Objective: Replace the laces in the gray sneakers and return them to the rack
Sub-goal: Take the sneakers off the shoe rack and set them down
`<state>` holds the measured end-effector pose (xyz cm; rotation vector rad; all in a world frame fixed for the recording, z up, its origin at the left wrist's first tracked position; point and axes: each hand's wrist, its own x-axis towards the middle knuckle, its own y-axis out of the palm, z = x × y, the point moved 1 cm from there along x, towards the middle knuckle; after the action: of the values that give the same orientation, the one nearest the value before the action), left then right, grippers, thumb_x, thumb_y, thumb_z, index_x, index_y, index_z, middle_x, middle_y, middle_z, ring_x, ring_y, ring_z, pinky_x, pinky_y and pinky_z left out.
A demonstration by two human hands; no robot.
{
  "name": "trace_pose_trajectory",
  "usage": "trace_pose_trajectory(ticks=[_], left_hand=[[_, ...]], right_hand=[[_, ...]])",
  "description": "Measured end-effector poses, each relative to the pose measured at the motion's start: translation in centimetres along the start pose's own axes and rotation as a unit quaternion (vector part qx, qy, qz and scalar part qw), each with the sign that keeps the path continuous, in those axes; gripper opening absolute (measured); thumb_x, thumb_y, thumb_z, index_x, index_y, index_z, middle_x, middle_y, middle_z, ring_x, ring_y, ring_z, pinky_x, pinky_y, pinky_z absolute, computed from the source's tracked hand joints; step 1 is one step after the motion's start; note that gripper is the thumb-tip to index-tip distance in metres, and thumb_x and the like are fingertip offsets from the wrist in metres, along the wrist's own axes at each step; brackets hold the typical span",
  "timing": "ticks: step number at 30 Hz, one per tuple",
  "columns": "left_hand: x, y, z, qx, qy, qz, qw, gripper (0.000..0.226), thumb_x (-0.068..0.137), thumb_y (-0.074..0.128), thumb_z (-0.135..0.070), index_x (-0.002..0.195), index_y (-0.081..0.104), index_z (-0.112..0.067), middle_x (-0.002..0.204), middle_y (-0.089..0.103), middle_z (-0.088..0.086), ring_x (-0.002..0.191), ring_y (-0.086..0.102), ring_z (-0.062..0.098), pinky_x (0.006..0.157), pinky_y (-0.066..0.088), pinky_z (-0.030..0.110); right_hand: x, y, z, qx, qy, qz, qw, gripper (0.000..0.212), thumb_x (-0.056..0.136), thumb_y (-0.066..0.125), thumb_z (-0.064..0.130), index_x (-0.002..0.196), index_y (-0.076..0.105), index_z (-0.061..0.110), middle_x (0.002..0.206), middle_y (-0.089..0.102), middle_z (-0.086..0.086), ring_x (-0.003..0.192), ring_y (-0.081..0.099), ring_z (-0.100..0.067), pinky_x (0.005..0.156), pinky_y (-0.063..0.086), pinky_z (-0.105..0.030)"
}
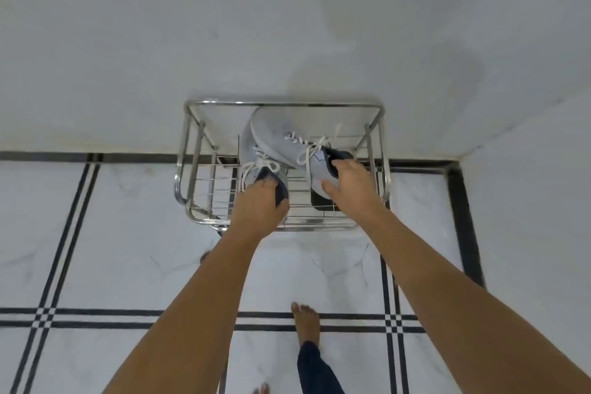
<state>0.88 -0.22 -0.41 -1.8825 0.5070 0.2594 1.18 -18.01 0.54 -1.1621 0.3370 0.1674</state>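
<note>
My left hand [260,203] grips the heel of the left sneaker [248,145], my right hand [349,186] that of the right sneaker [276,128], over the rack [191,150], toes toward the wall [287,25], the right slanting across the left.

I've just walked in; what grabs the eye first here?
Two white-laced shoes, toes overlapping, at a shiny steel wire rack by the white wall: the left gray fabric sneaker and right gray fabric sneaker. The bare left grip and right grip each clasp a heel end. Below, a bare foot stands on white marble tiles with black lines.
</note>
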Motion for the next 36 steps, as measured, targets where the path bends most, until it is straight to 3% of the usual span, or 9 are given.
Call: trace_pose_trajectory(ticks=[3,7,9,11,13,15,20,29,36], left_hand=[[3.1,3.4,0.9,0.053,-0.03,0.048,0.997,0.043,0.093,0.045,-0.039,0.124,0.047,-0.01,0.123,0.055,0.01,0.112,0.052,0.028,0.094,0.037,0.037],[5.1,6.8,1.8,0.093,-0.05,0.074,0.992,0.038,0.093,0.043,-0.044,0.109,0.053,-0.011,0.112,0.06,0.007,0.109,0.052,0.025,0.098,0.03,0.038],[5.5,7.4,2.0,0.121,-0.06,0.079,0.988,0.036,0.092,0.044,-0.046,0.103,0.055,-0.013,0.099,0.062,0.004,0.101,0.053,0.024,0.098,0.029,0.039],[5.7,7.7,2.0,0.144,-0.065,0.069,0.985,0.032,0.093,0.044,-0.044,0.093,0.058,-0.015,0.075,0.056,0.001,0.083,0.052,0.022,0.095,0.029,0.038],[5.2,7.9,2.0,0.139,-0.062,0.048,0.987,0.028,0.094,0.043,-0.04,0.083,0.054,-0.017,0.067,0.05,-0.001,0.074,0.05,0.022,0.094,0.028,0.037],[4.3,7.9,2.2,0.13,-0.053,0.021,0.99,0.024,0.095,0.041,-0.035,0.079,0.048,-0.018,0.069,0.051,0.001,0.077,0.054,0.024,0.095,0.028,0.036],[-1.9,8.3,3.3,0.101,-0.029,-0.01,0.994,0.023,0.096,0.04,-0.03,0.089,0.056,-0.014,0.083,0.063,0.008,0.092,0.056,0.026,0.099,0.028,0.037],[-19.1,13.6,4.2,0.077,-0.007,-0.003,0.997,0.025,0.097,0.04,-0.031,0.092,0.058,-0.013,0.086,0.065,0.008,0.089,0.056,0.025,0.09,0.029,0.031],[-18.9,25.6,6.9,0.118,-0.021,0.047,0.992,0.027,0.099,0.037,-0.031,0.097,0.058,-0.015,0.092,0.066,0.004,0.093,0.055,0.022,0.09,0.03,0.03]], right_hand=[[3.4,3.3,-2.3,-0.056,0.02,0.022,0.998,0.047,0.091,0.054,0.037,0.125,0.049,0.004,0.124,0.055,-0.015,0.115,0.05,-0.031,0.1,0.035,-0.038],[5.9,6.5,-4.1,-0.1,0.014,0.043,0.994,0.042,0.092,0.052,0.038,0.119,0.052,0.005,0.117,0.059,-0.014,0.111,0.052,-0.031,0.103,0.031,-0.039],[6.6,7.1,-4.3,-0.116,0.014,0.035,0.992,0.038,0.093,0.052,0.035,0.115,0.053,0.004,0.114,0.062,-0.014,0.109,0.054,-0.031,0.104,0.031,-0.037],[6.7,7.8,-4.4,-0.112,0.021,0.031,0.993,0.032,0.093,0.053,0.03,0.113,0.054,0.004,0.11,0.064,-0.015,0.105,0.057,-0.032,0.096,0.038,-0.036],[5.7,8.6,-4.1,-0.104,0.021,0.016,0.994,0.028,0.094,0.052,0.027,0.11,0.055,0.005,0.107,0.065,-0.013,0.101,0.058,-0.031,0.09,0.039,-0.035],[4.0,9.2,-3.6,-0.088,0.024,-0.007,0.996,0.026,0.094,0.05,0.027,0.109,0.054,0.006,0.105,0.064,-0.012,0.1,0.057,-0.03,0.089,0.036,-0.036],[-3.8,11.1,-2.3,-0.01,0.07,-0.042,0.997,0.023,0.094,0.051,0.024,0.106,0.056,0.005,0.104,0.065,-0.012,0.1,0.058,-0.031,0.089,0.035,-0.035],[-22.5,16.5,-1.8,0.043,0.137,-0.019,0.989,0.014,0.093,0.052,0.023,0.085,0.046,0.013,0.09,0.065,-0.01,0.088,0.059,-0.031,0.086,0.037,-0.036],[-22.7,26.9,-6.6,0.014,0.14,0.035,0.989,0.019,0.093,0.051,0.024,0.101,0.056,0.008,0.098,0.066,-0.009,0.097,0.059,-0.031,0.087,0.037,-0.035]])
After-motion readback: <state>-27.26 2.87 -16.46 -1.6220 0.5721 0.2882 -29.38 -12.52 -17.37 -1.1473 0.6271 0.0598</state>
